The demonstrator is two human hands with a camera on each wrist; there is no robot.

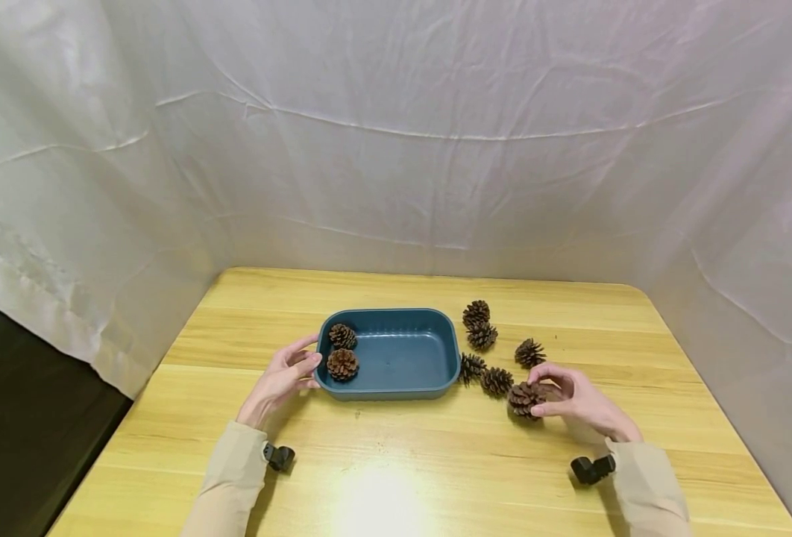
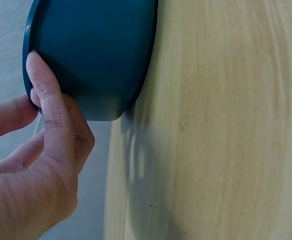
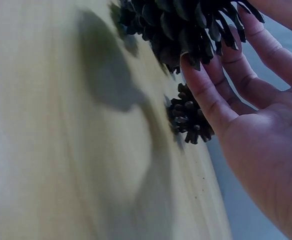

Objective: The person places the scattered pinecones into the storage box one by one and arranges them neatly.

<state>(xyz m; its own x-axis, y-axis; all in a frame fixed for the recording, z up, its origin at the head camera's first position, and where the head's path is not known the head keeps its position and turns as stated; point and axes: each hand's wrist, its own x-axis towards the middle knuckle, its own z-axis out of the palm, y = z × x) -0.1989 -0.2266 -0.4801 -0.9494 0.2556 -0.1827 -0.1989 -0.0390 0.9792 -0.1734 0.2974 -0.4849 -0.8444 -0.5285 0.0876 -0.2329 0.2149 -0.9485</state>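
A dark blue rectangular plastic tub sits on the table, with two pine cones at its left end. My left hand grips the tub's left rim; the left wrist view shows the thumb and fingers pinching that edge. Over the table right of the tub, my right hand holds a pine cone between thumb and fingertips. In the right wrist view that held cone casts a shadow on the wood. Its upper part is cut off there.
Several more pine cones lie right of the tub: a pair at the back, two near its right wall, and one beyond my right hand. Pale cloth hangs behind and beside the wooden table.
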